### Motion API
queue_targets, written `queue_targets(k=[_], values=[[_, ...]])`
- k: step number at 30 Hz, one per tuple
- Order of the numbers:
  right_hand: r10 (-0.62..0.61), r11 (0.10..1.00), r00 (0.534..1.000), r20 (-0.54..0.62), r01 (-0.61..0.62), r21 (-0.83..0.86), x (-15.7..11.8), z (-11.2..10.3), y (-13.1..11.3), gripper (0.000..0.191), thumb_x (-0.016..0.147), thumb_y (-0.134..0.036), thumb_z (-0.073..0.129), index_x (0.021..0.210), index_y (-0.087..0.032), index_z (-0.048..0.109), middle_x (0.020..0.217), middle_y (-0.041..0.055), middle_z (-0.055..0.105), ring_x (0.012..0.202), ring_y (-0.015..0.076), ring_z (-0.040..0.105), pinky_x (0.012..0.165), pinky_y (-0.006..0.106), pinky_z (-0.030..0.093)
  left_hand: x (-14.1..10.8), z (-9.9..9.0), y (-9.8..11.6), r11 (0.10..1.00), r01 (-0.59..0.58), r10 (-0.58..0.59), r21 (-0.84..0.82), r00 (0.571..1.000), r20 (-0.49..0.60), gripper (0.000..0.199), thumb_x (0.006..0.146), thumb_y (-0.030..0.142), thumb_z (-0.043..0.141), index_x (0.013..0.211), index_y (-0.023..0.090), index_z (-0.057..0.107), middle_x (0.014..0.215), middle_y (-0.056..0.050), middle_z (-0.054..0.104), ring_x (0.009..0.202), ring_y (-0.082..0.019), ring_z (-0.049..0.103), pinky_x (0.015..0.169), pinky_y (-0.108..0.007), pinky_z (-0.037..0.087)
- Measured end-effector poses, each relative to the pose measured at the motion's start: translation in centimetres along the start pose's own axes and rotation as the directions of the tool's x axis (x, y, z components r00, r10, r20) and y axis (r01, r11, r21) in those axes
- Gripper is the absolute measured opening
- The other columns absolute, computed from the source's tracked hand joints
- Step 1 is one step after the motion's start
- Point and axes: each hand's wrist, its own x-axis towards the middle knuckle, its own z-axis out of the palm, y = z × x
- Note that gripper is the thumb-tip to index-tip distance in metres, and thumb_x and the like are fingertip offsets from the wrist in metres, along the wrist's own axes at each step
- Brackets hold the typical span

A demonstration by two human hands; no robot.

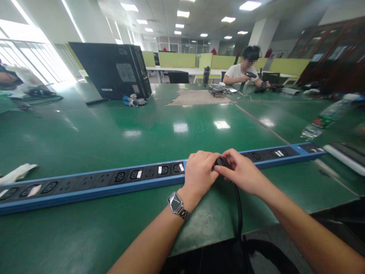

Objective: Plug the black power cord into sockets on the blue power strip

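A long blue power strip [94,182] with black sockets lies slantwise across the green table. Over its middle, both of my hands meet around a black power plug [221,163]. My left hand [199,169], wearing a metal watch [176,203] at the wrist, is closed with thumb and index finger at the plug's left end. From the other side, my right hand [242,171] pinches the plug between thumb and fingers. A black cable [238,209] hangs from it over the table's near edge. My hands hide the sockets beneath, so I cannot tell whether the plug sits in one.
A black computer tower [111,70] stands at the back left, with gloves [134,100] beside it. On the right lies a plastic bottle [327,116]. A white glove [18,173] is at the left. Across the table sits another person [236,74], holding a dark tool.
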Motion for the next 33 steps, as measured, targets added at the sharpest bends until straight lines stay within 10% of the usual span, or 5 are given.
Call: queue_targets(k=[6,23,29,33], values=[[-0.064,0.969,0.982,-0.176,0.019,-0.246,0.3,-2.1,0.7,0.039,0.080,-0.046,0.059,0.108,-0.019,0.064,0.059,-0.0037,0.055,0.052,0.0123,0.051,0.049,0.025,0.035,-0.5,-0.7,-1.0,0.992,0.004,-0.001,0.126,1.000,-0.022,0.055,0.075,0.044,0.076,0.122,0.021,0.057,0.121,-0.009,0.065,0.112,-0.027,0.055,0.092,-0.042,0.043],[-0.007,0.716,0.999,0.040,0.033,-0.697,4.5,-2.7,0.2,0.023,0.075,-0.038,0.064,0.087,-0.021,0.076,0.072,0.0048,0.070,0.065,0.0199,0.061,0.060,0.030,0.040,-2.2,-0.7,-2.7,0.980,0.005,-0.023,0.201,0.996,0.086,0.043,0.086,0.045,0.064,0.126,0.027,0.059,0.124,-0.006,0.063,0.113,-0.026,0.055,0.096,-0.043,0.042],[-0.103,0.738,0.993,-0.057,0.038,-0.674,2.7,-1.6,-0.1,0.026,0.080,-0.034,0.061,0.095,-0.018,0.074,0.072,0.0045,0.070,0.062,0.0176,0.062,0.059,0.029,0.042,-2.3,-0.6,-2.8,0.967,-0.104,0.069,0.234,0.986,0.152,0.029,0.089,0.038,0.062,0.117,0.032,0.066,0.129,-0.005,0.061,0.116,-0.027,0.053,0.096,-0.046,0.042],[-0.262,0.831,0.910,-0.322,0.043,-0.554,0.8,-6.2,-4.9,0.032,0.081,-0.038,0.064,0.103,-0.018,0.075,0.069,0.0006,0.070,0.055,0.0108,0.058,0.052,0.026,0.041,-2.3,-0.6,-3.0,0.965,-0.120,0.085,0.233,0.984,0.155,0.028,0.091,0.040,0.058,0.116,0.032,0.067,0.130,-0.005,0.062,0.116,-0.027,0.054,0.093,-0.046,0.043]])
